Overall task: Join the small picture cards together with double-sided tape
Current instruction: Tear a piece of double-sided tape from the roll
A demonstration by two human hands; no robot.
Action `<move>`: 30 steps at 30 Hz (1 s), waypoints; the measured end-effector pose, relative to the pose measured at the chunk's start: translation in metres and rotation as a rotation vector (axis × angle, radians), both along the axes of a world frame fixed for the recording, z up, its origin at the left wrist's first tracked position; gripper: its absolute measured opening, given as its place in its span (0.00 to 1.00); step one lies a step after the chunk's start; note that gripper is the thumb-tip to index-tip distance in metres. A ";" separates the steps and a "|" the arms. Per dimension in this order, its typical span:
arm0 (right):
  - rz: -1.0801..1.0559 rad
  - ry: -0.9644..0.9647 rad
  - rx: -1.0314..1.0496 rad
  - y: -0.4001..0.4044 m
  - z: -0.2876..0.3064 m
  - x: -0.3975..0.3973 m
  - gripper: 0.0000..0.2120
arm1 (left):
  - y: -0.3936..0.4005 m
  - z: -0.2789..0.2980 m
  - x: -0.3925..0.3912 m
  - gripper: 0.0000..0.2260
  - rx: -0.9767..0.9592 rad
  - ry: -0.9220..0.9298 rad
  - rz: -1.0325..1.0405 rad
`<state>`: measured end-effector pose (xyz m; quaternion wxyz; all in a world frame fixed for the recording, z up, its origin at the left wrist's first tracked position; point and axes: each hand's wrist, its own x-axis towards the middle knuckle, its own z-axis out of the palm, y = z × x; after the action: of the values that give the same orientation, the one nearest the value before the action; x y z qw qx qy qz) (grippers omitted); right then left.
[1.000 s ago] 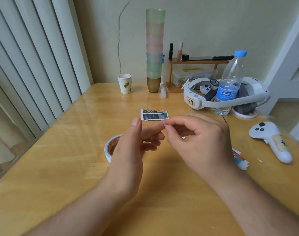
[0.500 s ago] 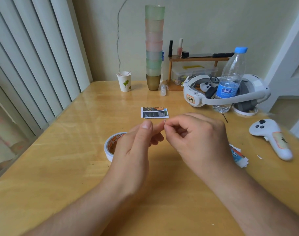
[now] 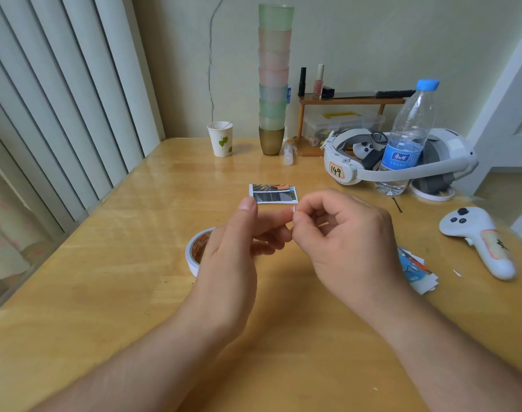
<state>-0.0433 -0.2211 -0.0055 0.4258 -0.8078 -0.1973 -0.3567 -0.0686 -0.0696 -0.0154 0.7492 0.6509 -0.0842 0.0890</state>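
Presently we list, from the fingers (image 3: 295,217) outward. Item: a tiny white scrap of tape (image 3: 293,208), nipped between thumb and forefinger of our right hand (image 3: 343,242); whether it is adhesive or peeled backing we cannot tell. Item: our left hand (image 3: 236,251), forefinger stretched to meet that pinch, thumb raised, other fingers loosely curled; whether it grasps the scrap too is unclear. Item: joined picture cards (image 3: 273,193), flat on the worktop (image 3: 105,278) just beyond the hands. Item: tape roll (image 3: 197,254), lying flat, partly hidden behind our left hand. Item: loose cards (image 3: 417,270) in a heap, beside our right wrist. Farther back: water bottle (image 3: 408,138), headset (image 3: 402,162), controller (image 3: 479,239). Step judged: readying a tape piece between joins. Next move calls for seating the piece on the joined cards' edge, then fetching one card from the heap.
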 end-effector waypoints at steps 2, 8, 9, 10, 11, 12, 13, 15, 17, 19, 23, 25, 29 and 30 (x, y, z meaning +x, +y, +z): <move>0.097 0.144 0.122 0.002 0.000 -0.001 0.03 | -0.001 0.001 0.002 0.28 -0.094 0.045 -0.025; 0.282 0.312 0.341 0.005 0.004 -0.004 0.08 | 0.000 0.003 0.003 0.28 -0.192 0.087 -0.053; 0.292 0.317 0.354 0.005 0.004 -0.004 0.08 | 0.000 0.004 0.002 0.26 -0.183 0.089 -0.045; 0.295 0.320 0.359 0.005 0.005 -0.004 0.08 | -0.001 0.006 0.002 0.25 -0.176 0.090 -0.032; 0.297 0.324 0.364 0.005 0.006 -0.005 0.08 | -0.001 0.007 0.001 0.25 -0.176 0.092 -0.022; 0.301 0.330 0.378 0.005 0.006 -0.005 0.08 | -0.001 0.008 0.001 0.25 -0.183 0.098 -0.014; 0.308 0.339 0.401 0.005 0.006 -0.005 0.08 | -0.001 0.009 0.001 0.25 -0.193 0.105 -0.012; 0.311 0.362 0.454 0.006 0.005 -0.004 0.08 | -0.002 0.011 0.000 0.25 -0.199 0.110 -0.019; 0.308 0.389 0.470 0.005 0.005 -0.003 0.07 | -0.002 0.011 -0.001 0.25 -0.160 0.088 -0.015; 0.322 0.432 0.478 0.005 0.005 -0.004 0.04 | -0.002 0.010 -0.001 0.24 -0.077 0.040 0.016; 0.294 0.437 0.396 0.003 0.003 -0.004 0.08 | 0.001 0.003 0.000 0.27 0.097 -0.099 0.021; 0.275 0.442 0.408 0.003 0.002 -0.003 0.08 | 0.003 0.000 0.000 0.28 0.076 -0.084 0.006; 0.321 0.493 0.439 -0.001 0.002 0.001 0.10 | 0.001 -0.002 0.005 0.30 -0.059 0.038 -0.054; 0.348 0.522 0.459 -0.002 0.003 0.003 0.10 | 0.001 0.000 0.007 0.30 -0.131 0.101 -0.077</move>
<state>-0.0407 -0.2235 -0.0028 0.6854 -0.7097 -0.1316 -0.0963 -0.0620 -0.0687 -0.0158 0.7964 0.6004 -0.0650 0.0325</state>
